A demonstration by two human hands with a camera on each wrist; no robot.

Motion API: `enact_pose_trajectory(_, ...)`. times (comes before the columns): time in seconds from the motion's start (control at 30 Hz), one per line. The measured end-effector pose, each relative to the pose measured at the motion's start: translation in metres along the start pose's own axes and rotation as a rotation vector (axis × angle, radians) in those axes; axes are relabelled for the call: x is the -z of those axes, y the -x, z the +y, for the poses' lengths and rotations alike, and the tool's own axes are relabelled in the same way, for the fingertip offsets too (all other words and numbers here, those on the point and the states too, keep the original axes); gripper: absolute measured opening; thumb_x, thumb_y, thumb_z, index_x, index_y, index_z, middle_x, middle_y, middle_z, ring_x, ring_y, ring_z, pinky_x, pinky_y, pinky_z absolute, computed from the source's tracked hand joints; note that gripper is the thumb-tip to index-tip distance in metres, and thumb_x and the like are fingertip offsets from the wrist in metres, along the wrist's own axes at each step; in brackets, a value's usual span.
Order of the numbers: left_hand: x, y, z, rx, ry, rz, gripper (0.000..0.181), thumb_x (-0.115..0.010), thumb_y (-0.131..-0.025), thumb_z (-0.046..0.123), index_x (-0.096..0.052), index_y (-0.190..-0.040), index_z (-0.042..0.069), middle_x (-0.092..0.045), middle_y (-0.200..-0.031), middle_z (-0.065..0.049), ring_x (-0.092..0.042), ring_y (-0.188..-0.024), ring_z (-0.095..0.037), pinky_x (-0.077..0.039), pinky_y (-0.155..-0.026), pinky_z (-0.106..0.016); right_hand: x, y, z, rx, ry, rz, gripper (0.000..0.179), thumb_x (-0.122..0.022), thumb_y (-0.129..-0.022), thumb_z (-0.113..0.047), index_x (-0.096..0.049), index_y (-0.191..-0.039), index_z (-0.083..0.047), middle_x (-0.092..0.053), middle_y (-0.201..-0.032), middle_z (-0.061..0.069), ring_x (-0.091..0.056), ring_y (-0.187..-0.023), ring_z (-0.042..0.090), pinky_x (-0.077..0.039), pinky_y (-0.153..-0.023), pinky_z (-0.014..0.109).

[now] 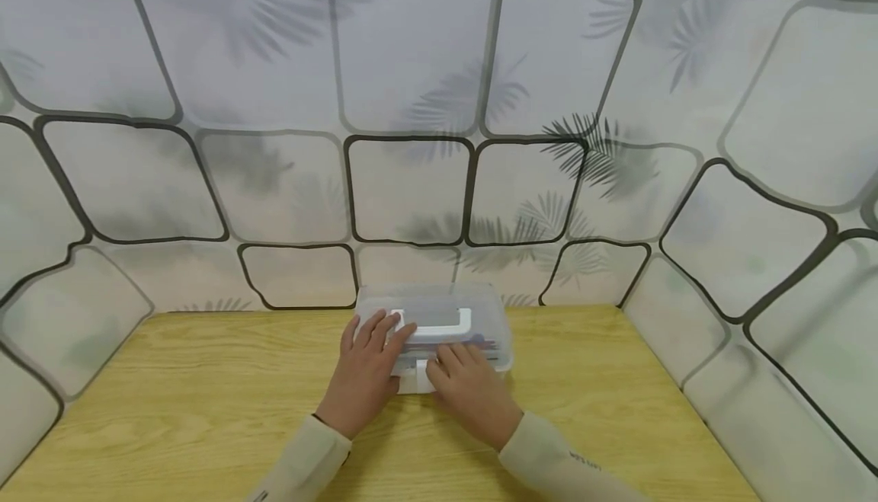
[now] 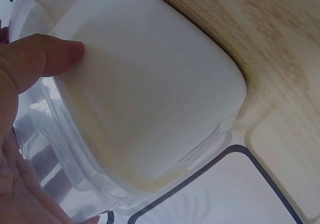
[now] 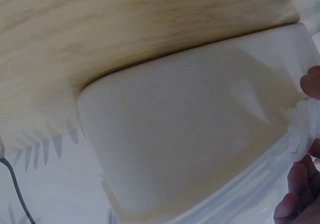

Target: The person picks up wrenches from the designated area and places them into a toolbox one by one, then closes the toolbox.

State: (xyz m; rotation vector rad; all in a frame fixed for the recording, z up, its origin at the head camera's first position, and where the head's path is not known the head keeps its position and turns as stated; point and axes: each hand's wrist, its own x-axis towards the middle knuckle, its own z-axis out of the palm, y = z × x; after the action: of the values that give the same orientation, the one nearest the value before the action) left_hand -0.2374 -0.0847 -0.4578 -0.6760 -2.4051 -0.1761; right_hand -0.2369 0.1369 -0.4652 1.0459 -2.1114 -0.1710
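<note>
A storage box with a clear lid and a white base stands at the back of the wooden table. On the lid is a white carrying handle; a white latch sits at the front middle. My left hand rests spread over the lid's left part, its thumb against the white front wall. With bent fingers and thumb, my right hand pinches the latch, seen at the edge of the right wrist view. Through the lid, the contents show only dimly.
The box stands close to the patterned back wall. Wood-grain tabletop extends to its left, right and front. A side wall with the same pattern borders the table on the right, and another on the left.
</note>
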Motion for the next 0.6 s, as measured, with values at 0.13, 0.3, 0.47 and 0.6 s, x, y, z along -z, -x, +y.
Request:
enact_pose_trajectory(0.13, 0.000, 0.000, 0.000, 0.002, -0.003, -0.002, 0.087, -0.097, -0.068, 0.018, -0.055, -0.145, 0.017, -0.056, -0.144, -0.015, -0.047, -0.139, -0.036, -0.030, -0.117, -0.065, -0.003, 0.003, -0.002, 0.011, -0.001, 0.010, 0.038, -0.087, -0.080, -0.028, -0.063, -0.105, -0.012, -0.057, -0.099, 0.003, -0.053, -0.088, 0.021, -0.046, -0.074, 0.033)
enact_pose_trajectory(0.3, 0.000, 0.000, 0.000, -0.003, -0.008, 0.000, 0.087, -0.097, -0.068, 0.019, -0.055, -0.145, 0.018, -0.056, -0.144, -0.014, -0.047, -0.139, -0.035, -0.030, -0.117, -0.065, -0.008, 0.005, -0.004, 0.002, 0.007, 0.012, 0.034, -0.085, -0.081, -0.025, -0.064, -0.104, -0.012, -0.056, -0.098, 0.003, -0.053, -0.087, 0.021, -0.045, -0.073, 0.033)
enact_pose_trajectory(0.47, 0.000, 0.000, 0.000, -0.007, -0.007, 0.003, 0.087, -0.097, -0.068, 0.019, -0.055, -0.144, 0.018, -0.056, -0.144, -0.014, -0.047, -0.139, -0.035, -0.030, -0.117, -0.065, -0.012, 0.008, -0.007, -0.007, 0.023, -0.010, 0.032, -0.083, -0.085, -0.025, -0.064, -0.106, -0.012, -0.057, -0.101, 0.003, -0.055, -0.089, 0.021, -0.049, -0.076, 0.033)
enact_pose_trajectory(0.6, 0.000, 0.000, 0.000, -0.005, -0.010, 0.005, 0.086, -0.096, -0.069, 0.018, -0.055, -0.144, 0.018, -0.056, -0.144, -0.014, -0.047, -0.139, -0.035, -0.030, -0.117, -0.065, -0.010, 0.009, -0.009, -0.013, 0.013, -0.015, 0.026, -0.076, -0.090, -0.022, -0.064, -0.110, -0.010, -0.058, -0.104, 0.005, -0.056, -0.092, 0.022, -0.050, -0.080, 0.034)
